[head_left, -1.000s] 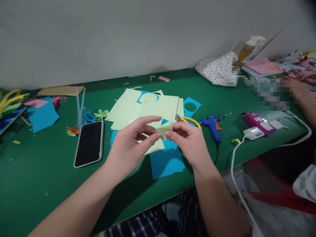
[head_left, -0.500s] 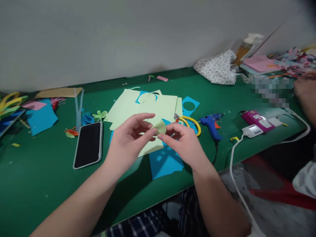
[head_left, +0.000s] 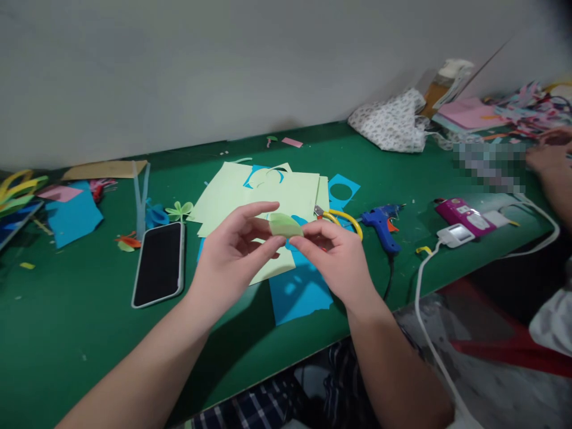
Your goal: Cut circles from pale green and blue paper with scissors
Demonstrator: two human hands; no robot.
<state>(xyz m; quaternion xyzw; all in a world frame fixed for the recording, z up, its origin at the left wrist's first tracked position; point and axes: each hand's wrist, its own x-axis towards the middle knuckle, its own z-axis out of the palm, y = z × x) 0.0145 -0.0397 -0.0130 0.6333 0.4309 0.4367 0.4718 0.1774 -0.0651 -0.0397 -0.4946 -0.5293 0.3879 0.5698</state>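
Scanning from left: blue scrap (head_left: 74, 213) at far left of green counter (head_left: 67, 333), black phone (head_left: 159, 263) face up beside it. Left hand (head_left: 232, 256) raised above counter, fingers (head_left: 268, 245) pinching left end of small pale green paper piece (head_left: 285, 225). Right hand (head_left: 337, 257) pinching its right end, piece curled, held over pale green sheets (head_left: 263, 193). Holes already cut in blue sheet (head_left: 342, 192); shaping of piece judged midway. Yellow scissors (head_left: 342, 218), blue glue gun (head_left: 381, 221) lying unused further right.
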